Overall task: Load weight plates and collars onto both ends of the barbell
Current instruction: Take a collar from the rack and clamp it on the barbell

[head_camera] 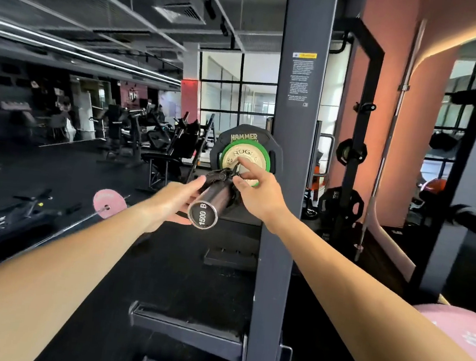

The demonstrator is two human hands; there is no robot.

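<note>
The barbell sleeve [209, 203] points toward me, its end cap reading "1500 B". On it sit a large black Hammer plate [235, 134] and, in front of that, a small white plate with a green rim [229, 153]. A black clamp collar [219, 176] sits around the sleeve against the small plate. My left hand [174, 203] grips the collar from the left side. My right hand [256, 191] holds the collar's right side, its index finger stretched out onto the small plate's face.
A dark rack upright [292, 156] stands just right of the sleeve. Black plates [341, 204] hang on storage pegs behind it. A bar with a pink plate [109, 203] lies on the black floor at left. Another pink plate [461, 333] shows at lower right.
</note>
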